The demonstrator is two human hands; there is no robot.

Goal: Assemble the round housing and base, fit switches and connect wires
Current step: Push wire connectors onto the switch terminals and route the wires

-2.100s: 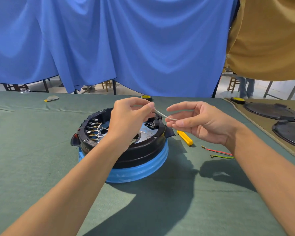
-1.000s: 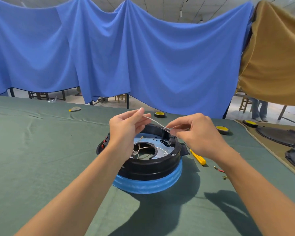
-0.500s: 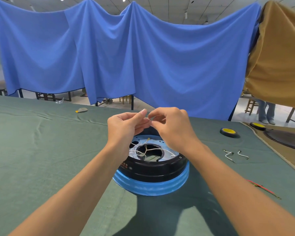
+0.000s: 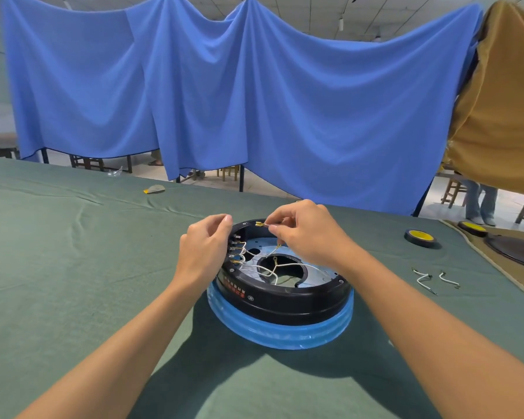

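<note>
Hands have parted since half a second ago, when they met fingertip to fingertip above the work. Right hand point(image 4: 306, 234) now hangs over the 12 o'clock rim of the black round housing point(image 4: 285, 300), thumb and forefinger pinching a short white wire point(image 4: 275, 249) just behind its brass terminal point(image 4: 259, 224), which points toward 9 o'clock. Left hand point(image 4: 204, 249) sits at the 10 o'clock rim, fingers curled, thumb against forefinger; cannot tell whether it holds anything.

Housing sits on the blue base point(image 4: 279, 334), mid-counter point(image 4: 73, 267). Switch tabs point(image 4: 235, 247) line its inner wall at 9 o'clock, with white wires point(image 4: 266, 269) running from them across the central opening.

Tape roll point(image 4: 421, 237) lies at 2 o'clock from the housing, well apart. Loose wire pieces point(image 4: 424, 279) lie at 3 o'clock.
</note>
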